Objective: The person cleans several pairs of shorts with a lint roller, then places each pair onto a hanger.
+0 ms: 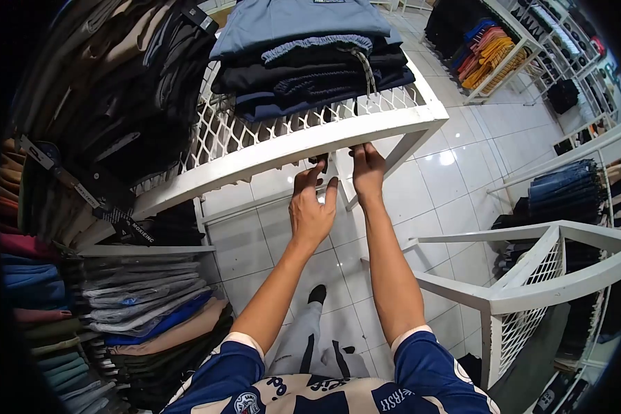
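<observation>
Both my hands are raised just below the front rail of a white metal mesh shelf (290, 146). My left hand (312, 207) has its fingers curled at a small dark piece under the rail, with the thumb standing apart. Beside it, my right hand (369, 171) is closed, its fingertips pinched on something dark against the rail's underside. The rail and my fingers hide most of what each hand touches. Above, on the mesh, lies a stack of folded dark garments (303, 86) with grey-blue trousers (303, 27) on top. A drawstring (366, 69) hangs from the stack.
Packed dark clothes (117, 90) fill the left side, above plastic-wrapped folded garments (138, 286). At the right stands a white mesh-sided rack (490, 297). Folded jeans (566, 190) and yellow-orange clothes (493, 58) sit on farther racks. Tiled floor (455, 172) shows between them.
</observation>
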The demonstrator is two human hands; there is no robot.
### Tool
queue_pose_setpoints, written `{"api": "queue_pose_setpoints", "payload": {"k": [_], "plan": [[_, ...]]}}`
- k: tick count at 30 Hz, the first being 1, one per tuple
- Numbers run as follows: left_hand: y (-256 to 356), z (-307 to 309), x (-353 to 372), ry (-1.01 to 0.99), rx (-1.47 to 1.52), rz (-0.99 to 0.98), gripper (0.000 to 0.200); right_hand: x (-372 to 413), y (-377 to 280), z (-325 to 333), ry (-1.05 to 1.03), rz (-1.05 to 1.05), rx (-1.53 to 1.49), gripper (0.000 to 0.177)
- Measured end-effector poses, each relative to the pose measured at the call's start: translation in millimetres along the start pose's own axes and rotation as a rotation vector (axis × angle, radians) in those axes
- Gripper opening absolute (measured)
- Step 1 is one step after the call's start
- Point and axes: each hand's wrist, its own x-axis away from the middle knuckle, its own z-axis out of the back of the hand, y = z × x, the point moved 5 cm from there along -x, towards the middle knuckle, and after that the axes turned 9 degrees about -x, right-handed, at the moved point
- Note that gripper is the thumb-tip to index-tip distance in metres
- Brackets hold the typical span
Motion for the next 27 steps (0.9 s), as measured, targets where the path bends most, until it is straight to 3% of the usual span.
{"api": "queue_pose_setpoints", "payload": {"k": [2, 3, 6, 8, 11, 15, 17, 18, 20, 22, 26, 27], "plan": [[2.5, 3.8, 2.7, -0.008, 0.033, 0.036, 0.045, 19.8, -10.2, 7.7, 0.100, 0.078, -0.255, 0.038], [6.0, 7.5, 7.7, 0.020, 0.049, 0.018, 0.043, 30.8, -2.7, 18.7, 0.096, -0.037, -0.164, 0.044], [-1.3, 6.3, 32.5, -0.021, 0.042, 0.003, 0.039, 83.2, 11.2, 44.4, 0.042, -0.033, -0.054, 0.048], [1.4, 8.2, 54.8, -0.101, 0.126, 0.052, 0.038, 130.8, 14.9, 55.4, 0.085, -0.047, -0.144, 0.048], [-17.9, -16.1, 99.4, -0.422, 0.307, 0.218, 0.042, 203.5, 23.7, 76.9, 0.074, -0.102, -0.075, 0.048], [-21.4, -27.2, 146.3, -0.518, 0.349, 0.189, 0.045, 300.4, 6.4, 87.8, -0.006, -0.128, -0.101, 0.047], [-14.4, -34.0, 171.2, -0.640, 0.632, 0.208, 0.044, 343.5, -5.9, 88.9, -0.036, -0.118, -0.114, 0.047], [-4.5, -25.5, 183.5, -0.644, 0.638, 0.189, 0.044, 360.4, -15.9, 91.4, -0.067, -0.122, -0.128, 0.046], [6.6, -8.7, 214.1, -0.703, 0.806, 0.388, 0.040, 386.7, -38.9, 110.0, -0.109, -0.081, -0.010, 0.047], [28.1, 24.8, 241.9, -0.709, 0.726, 0.285, 0.038, 415.8, -66.2, 137.4, -0.030, 0.068, 0.081, 0.047], [54.9, 84.5, 313.8, -0.704, 0.630, 0.082, 0.044, 488.2, -152.5, 193.1, 0.203, 0.043, -0.289, 0.054], [82.6, 110.0, 326.1, -0.709, 0.435, -0.099, 0.046, 507.7, -172.1, 207.4, 0.254, 0.062, -0.293, 0.054]]}}
